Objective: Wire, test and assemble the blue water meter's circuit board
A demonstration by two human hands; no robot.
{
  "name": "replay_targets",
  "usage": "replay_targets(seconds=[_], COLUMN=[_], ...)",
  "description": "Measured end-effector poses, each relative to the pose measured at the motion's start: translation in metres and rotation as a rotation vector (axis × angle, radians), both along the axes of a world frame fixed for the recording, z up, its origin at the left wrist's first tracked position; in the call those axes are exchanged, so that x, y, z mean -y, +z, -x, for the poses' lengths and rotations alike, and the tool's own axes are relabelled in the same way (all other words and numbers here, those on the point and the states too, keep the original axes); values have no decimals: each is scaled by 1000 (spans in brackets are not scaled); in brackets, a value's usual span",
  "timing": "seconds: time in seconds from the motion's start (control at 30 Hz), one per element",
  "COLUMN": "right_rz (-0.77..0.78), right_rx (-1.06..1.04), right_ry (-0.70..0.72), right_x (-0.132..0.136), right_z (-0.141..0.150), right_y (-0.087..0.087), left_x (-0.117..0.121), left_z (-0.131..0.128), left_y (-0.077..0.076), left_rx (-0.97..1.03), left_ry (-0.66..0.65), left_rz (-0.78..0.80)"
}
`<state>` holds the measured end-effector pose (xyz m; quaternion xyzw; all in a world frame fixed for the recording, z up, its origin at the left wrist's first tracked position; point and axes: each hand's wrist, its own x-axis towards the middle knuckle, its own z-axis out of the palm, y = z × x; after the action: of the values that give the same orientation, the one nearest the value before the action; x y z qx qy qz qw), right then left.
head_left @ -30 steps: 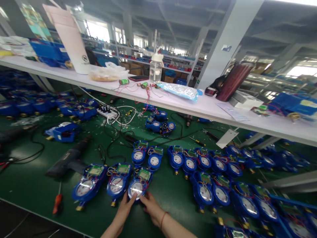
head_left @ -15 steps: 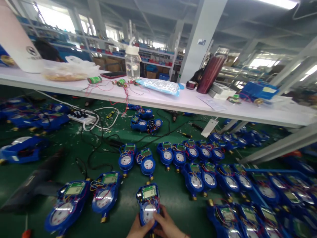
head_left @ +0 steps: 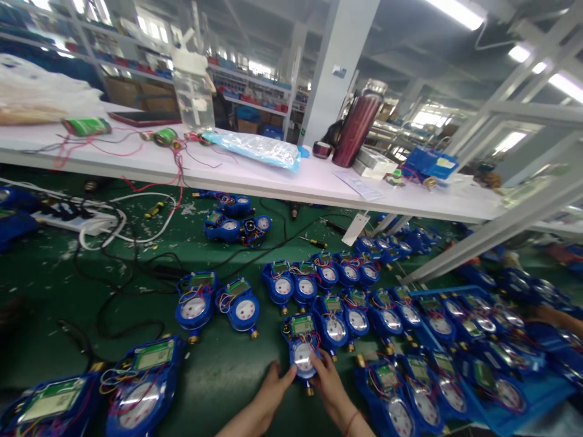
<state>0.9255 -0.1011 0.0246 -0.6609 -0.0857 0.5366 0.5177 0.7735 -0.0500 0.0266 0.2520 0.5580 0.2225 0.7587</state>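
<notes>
A blue water meter with a round white dial, a small display board and a brass fitting sits between my hands on the green bench. My left hand has its thumb against the meter's lower left side. On the right side, my right hand closes its fingers round the casing. Close beyond it stand rows of similar meters with exposed boards and coloured wires. Two more meters lie to the left, and larger-looking ones are at the near left.
Above the bench runs a white shelf with a red flask, a clear bottle and wired green batteries. A power strip and black cables lie at left. Blue trays of meters stand at right, where another person's arm reaches in.
My hands and the held meter have moved right and away from me, up beside the rows of meters. The view has turned right, and another person's arm now shows at the right.
</notes>
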Motion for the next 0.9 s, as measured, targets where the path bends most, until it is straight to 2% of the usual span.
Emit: replay_targets(seconds=[0.1, 0.2, 0.33, 0.47, 0.6, 0.7, 0.8, 0.9], right_rz=[-1, -13, -37, -67, -73, -70, -62, -41], right_rx=[16, 13, 15, -2, -16, -4, 49, 146], right_ry=[20, 36, 66, 97, 86, 77, 52, 0], right_x=[-10, -7, -3, -6, -15, -27, -40, -44], right_z=[-6, -11, -21, -27, -18, -6, -1, -1], right_y=[0, -3, -10, -15, -14, -10, -5, 1], left_x=[-37, -79, -122, -140, -139, -128, -100, -53], left_z=[25, 48, 55, 51, 57, 66, 76, 91], left_y=[3, 9, 18, 22, 24, 26, 26, 25], left_rx=[-160, -239, -190, -141, -119, -142, -165, -172], left_ry=[154, 275, 312, 317, 286, 230, 151, 52], left_rz=[2, -33, -56, -27, -8, 20, 46, 49])
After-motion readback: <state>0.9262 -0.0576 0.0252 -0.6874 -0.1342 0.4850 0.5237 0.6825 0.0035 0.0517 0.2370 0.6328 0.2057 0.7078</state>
